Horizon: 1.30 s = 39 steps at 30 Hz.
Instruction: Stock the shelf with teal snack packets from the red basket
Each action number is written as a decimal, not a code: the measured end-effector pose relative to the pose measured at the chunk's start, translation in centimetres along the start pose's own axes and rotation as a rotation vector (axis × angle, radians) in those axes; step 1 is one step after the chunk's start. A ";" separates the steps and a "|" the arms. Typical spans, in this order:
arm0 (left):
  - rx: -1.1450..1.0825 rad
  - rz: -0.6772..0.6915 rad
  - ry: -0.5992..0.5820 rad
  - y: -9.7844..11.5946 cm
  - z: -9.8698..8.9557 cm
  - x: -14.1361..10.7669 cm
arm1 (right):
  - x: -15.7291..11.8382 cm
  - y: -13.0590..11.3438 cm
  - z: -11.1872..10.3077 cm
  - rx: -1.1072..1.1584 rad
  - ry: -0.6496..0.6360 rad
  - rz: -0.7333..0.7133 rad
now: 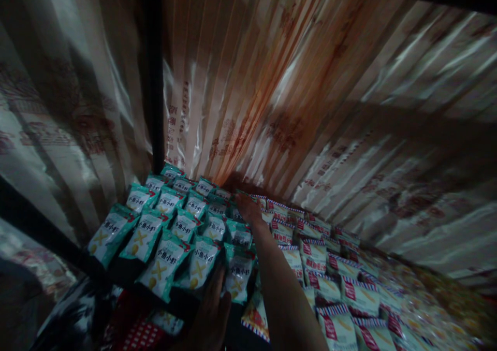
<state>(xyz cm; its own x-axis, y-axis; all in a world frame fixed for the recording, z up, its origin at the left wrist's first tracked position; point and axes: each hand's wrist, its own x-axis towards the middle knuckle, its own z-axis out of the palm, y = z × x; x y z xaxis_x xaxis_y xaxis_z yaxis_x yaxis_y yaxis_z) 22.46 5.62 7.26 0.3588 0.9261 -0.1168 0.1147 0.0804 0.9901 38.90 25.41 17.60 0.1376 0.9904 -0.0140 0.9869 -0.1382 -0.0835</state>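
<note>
Rows of small teal-and-white snack packets point(161, 263) stand on a dark shelf. My right hand point(248, 208) reaches to the back row, where the teal packets meet the white ones with red labels point(361, 295). Its fingers are dim and partly lost among the packets, so what they touch is unclear. Low in front, my left hand point(212, 309) rests at the shelf's front edge, between two teal packets, with its thumb apart from the fingers. Nothing shows in it.
Printed, striped plastic sheeting point(272, 82) hangs behind the shelf. A dark upright post point(154, 82) stands at the left, and a dark bar point(42, 227) slants at lower left. Clear-wrapped items point(430, 309) lie at the right. Red dotted fabric point(142, 335) shows below.
</note>
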 end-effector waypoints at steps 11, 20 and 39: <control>0.006 -0.044 -0.024 0.5 -0.3 0.0 | 0.0 0.2 0.4 0.072 0.013 0.035; 0.015 0.043 0.038 0.4 -0.3 -0.2 | 0.1 0.7 1.4 0.103 0.110 0.015; 0.139 0.281 0.127 0.1 -1.0 -2.9 | -14.3 -4.2 1.5 0.460 0.714 -0.035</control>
<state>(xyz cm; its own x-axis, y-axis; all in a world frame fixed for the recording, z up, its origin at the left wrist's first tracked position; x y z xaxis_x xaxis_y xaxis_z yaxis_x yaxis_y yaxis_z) 20.47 3.33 7.82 0.2768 0.9443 0.1781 0.1565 -0.2271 0.9612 32.69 11.86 16.68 0.2805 0.7366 0.6155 0.8803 0.0582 -0.4708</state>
